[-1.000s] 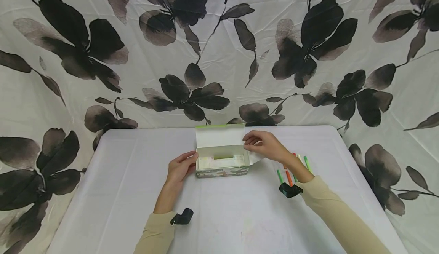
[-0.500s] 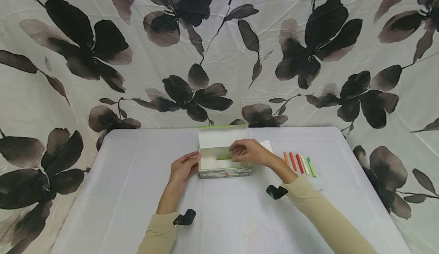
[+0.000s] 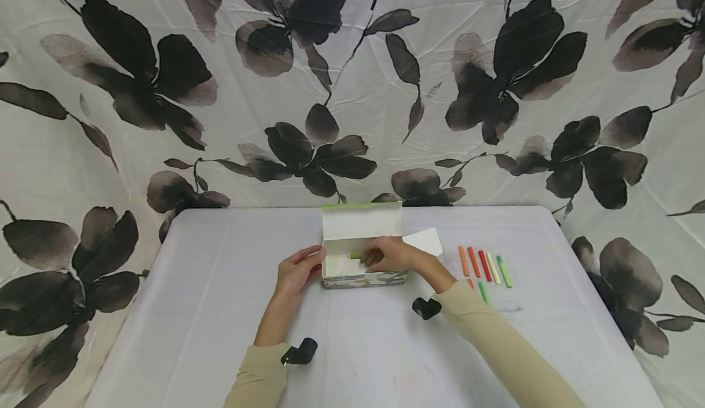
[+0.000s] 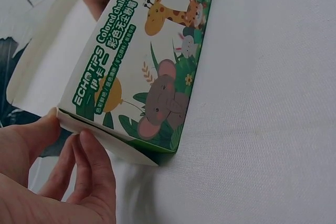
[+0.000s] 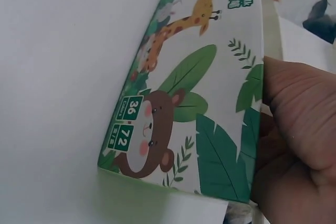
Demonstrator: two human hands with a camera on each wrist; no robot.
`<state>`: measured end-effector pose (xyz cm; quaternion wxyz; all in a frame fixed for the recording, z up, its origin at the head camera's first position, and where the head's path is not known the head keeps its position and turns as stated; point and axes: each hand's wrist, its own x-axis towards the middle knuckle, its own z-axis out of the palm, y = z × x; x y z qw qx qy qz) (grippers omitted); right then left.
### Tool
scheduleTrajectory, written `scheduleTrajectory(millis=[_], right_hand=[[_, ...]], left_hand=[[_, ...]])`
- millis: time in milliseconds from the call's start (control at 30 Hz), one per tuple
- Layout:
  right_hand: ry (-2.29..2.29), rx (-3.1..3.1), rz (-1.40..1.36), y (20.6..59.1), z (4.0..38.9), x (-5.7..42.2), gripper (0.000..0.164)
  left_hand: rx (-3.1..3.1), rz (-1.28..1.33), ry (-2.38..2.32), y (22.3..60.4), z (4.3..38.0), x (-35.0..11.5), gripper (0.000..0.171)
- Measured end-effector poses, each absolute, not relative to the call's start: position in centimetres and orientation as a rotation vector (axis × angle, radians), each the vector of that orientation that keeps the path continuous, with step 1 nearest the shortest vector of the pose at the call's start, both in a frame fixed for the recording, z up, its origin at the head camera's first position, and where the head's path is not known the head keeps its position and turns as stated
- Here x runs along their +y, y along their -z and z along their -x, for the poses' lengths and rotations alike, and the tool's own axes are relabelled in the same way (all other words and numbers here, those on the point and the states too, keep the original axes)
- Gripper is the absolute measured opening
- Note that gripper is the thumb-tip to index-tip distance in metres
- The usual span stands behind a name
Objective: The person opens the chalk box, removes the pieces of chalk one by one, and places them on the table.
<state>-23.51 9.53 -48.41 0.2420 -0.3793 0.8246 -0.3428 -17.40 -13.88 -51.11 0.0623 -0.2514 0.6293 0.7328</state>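
A chalk box (image 3: 363,281) printed with cartoon animals stands on the table, its lid (image 3: 361,222) raised at the back. At its left end my left hand (image 3: 297,272) holds the box's edge; the left wrist view shows thumb and fingertips pinching the end flap (image 4: 113,145). My right hand (image 3: 392,255) reaches over the front wall into the box, fingers bent downward. Box and hand hide its fingertips and anything between them. In the right wrist view, the right hand (image 5: 302,129) is beside the box's printed front (image 5: 184,93).
Right of the box, a row of orange, red, pale yellow and green chalk sticks (image 3: 484,266) lies on the white tabletop (image 3: 220,261). A green chalk (image 3: 483,292) lies nearer, partly behind the sleeve. An opened white side flap (image 3: 428,241) sticks out rightward. Floral cloth (image 3: 352,90) hangs behind.
My right hand has moved left from the box's right edge and down into the box. More chalk sticks show where the forearm was. My left hand keeps its place at the left end.
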Motion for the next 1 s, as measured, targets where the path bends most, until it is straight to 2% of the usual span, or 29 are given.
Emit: scheduleTrajectory(millis=[133, 300, 767, 1000], right_hand=[[0.837, 2.24, 1.07, 48.5, 23.6, 8.9, 0.019], [0.707, 2.238, 0.974, 48.4, 23.7, 8.1, 0.013], [0.448, 2.104, 0.906, 47.5, 24.6, 7.1, 0.027], [0.463, 2.117, 0.994, 48.0, 24.8, 7.2, 0.025]], left_hand=[[1.911, 0.755, -2.211, 51.1, 17.3, -13.9, 0.042], [1.928, 0.719, -2.232, 51.0, 17.0, -13.7, 0.042], [1.935, 0.738, -2.187, 50.2, 17.0, -13.4, 0.042], [1.918, 0.728, -2.222, 50.4, 17.0, -13.6, 0.04]])
